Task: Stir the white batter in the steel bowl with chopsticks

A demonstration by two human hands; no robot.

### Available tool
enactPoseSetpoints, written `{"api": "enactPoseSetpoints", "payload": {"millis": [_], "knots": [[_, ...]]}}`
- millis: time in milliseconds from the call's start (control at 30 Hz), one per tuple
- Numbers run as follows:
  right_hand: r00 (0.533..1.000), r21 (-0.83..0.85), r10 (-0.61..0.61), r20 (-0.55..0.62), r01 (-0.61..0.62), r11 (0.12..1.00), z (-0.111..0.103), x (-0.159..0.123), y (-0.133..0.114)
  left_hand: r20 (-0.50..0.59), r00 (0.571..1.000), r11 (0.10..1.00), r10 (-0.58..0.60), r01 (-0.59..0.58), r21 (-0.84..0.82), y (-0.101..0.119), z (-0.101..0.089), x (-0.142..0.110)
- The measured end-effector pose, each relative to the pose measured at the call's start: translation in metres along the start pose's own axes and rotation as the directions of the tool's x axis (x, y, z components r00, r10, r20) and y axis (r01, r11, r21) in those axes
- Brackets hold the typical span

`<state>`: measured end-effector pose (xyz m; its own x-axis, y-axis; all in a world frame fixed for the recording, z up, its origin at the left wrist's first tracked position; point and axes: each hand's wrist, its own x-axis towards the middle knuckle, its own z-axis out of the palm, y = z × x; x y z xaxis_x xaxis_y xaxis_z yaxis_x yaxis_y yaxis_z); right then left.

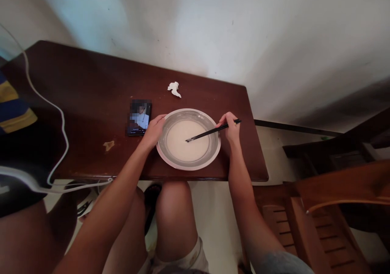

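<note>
A wide metal basin (164, 151) stands near the front edge of a dark wooden table, with a smooth, pale, creamy liquid (183, 148) in its bottom. My left hand (155, 130) grips the basin's left rim, its fingers closed over the edge. In my right hand (230, 127), at the right rim, is a pair of black chopsticks (210, 132). They slant down to the left, and their whitened tips are at the liquid near the basin's middle; whether they dip in is hard to tell.
Left of the basin lies a phone (139, 117) with a lit screen. Crumpled tissue (174, 89) sits behind the basin. A white cable (62, 124) loops over the table's left side, beside another person (18, 160). Wooden chairs (323, 221) stand at right; a wall backs the table (91, 83).
</note>
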<state>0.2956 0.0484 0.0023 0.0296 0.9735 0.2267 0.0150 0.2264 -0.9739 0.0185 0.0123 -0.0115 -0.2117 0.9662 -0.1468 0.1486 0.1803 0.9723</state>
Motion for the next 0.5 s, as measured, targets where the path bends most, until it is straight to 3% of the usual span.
{"api": "enactPoseSetpoints", "payload": {"millis": [133, 333, 500], "knots": [[0.986, -0.041, 0.031, 0.161, -0.024, 0.999, 0.0055, -0.0036, -0.0007, 0.001, 1.000, 1.000, -0.002, 0.002, 0.011, 0.0023, 0.0001, -0.0012], [1.000, -0.008, -0.014, -0.027, 0.013, 1.000, -0.0006, -0.0002, -0.0005, -0.007, 1.000, 1.000, -0.006, 0.006, 0.019, 0.0023, 0.0008, -0.0007], [0.988, -0.015, 0.036, 0.150, -0.034, 0.999, 0.0057, -0.0033, -0.0013, 0.000, 1.000, 1.000, 0.003, -0.003, 0.006, -0.0002, 0.0006, -0.0001]]}}
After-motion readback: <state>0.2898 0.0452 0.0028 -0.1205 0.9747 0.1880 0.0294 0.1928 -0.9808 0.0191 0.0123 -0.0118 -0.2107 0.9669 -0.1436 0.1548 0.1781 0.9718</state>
